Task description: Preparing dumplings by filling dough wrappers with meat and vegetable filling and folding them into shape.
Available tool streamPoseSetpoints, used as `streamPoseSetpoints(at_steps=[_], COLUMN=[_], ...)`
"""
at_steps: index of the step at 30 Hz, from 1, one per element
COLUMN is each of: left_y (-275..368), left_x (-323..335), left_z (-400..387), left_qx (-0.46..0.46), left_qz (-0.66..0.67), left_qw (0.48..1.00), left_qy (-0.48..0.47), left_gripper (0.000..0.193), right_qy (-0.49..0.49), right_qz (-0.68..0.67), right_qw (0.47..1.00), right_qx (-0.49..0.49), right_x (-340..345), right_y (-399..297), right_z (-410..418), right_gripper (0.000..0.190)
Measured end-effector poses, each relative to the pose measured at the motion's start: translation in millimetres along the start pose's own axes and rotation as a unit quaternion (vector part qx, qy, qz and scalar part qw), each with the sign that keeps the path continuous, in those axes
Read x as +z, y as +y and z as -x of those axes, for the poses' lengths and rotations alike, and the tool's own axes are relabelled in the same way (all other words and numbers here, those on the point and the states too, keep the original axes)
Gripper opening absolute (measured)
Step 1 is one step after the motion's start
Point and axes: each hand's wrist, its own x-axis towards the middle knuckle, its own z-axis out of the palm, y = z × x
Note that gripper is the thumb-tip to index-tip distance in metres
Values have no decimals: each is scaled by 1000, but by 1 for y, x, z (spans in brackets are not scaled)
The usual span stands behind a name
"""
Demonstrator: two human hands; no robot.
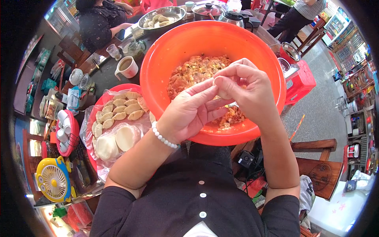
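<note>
Over a large orange plastic basin point(242, 35) my left hand point(192, 111) and my right hand point(244, 86) meet, pinching a dumpling point(224, 94) between their fingers; most of it is hidden. Minced filling with corn kernels point(192, 71) lies in the basin, and a piece of a metal utensil point(233, 104) shows behind my hands. To the left, a red tray point(125, 86) lined with clear plastic holds rows of folded dumplings point(120, 109) and stacks of round dough wrappers point(125, 138). My left wrist wears a white bead bracelet point(160, 137).
A mug of brown drink point(127, 67), a small glass point(113, 51) and a glass pitcher point(133, 47) stand left of the basin. Behind it are a steel bowl of dumplings point(145, 26) and a lidded pot point(207, 10). One person sits at upper left; another stands at upper right.
</note>
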Motion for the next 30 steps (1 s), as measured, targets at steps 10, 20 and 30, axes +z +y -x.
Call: streamPoseSetpoints(at_steps=[10,20,30], left_y=[3,-6,13], left_x=[7,7,18], left_z=[3,3,4], left_qx=[35,99,81], left_qz=[-2,-82,-329], left_qw=[998,990,935], left_qy=[45,64,107], left_gripper=[31,33,42], right_qy=[23,-3,10], right_qz=[-198,-246,-266], right_qw=[972,963,960], right_qx=[127,109,85], right_x=[-4,11,8], right_y=[-7,6,5], right_z=[4,28,34], right_gripper=[40,30,26])
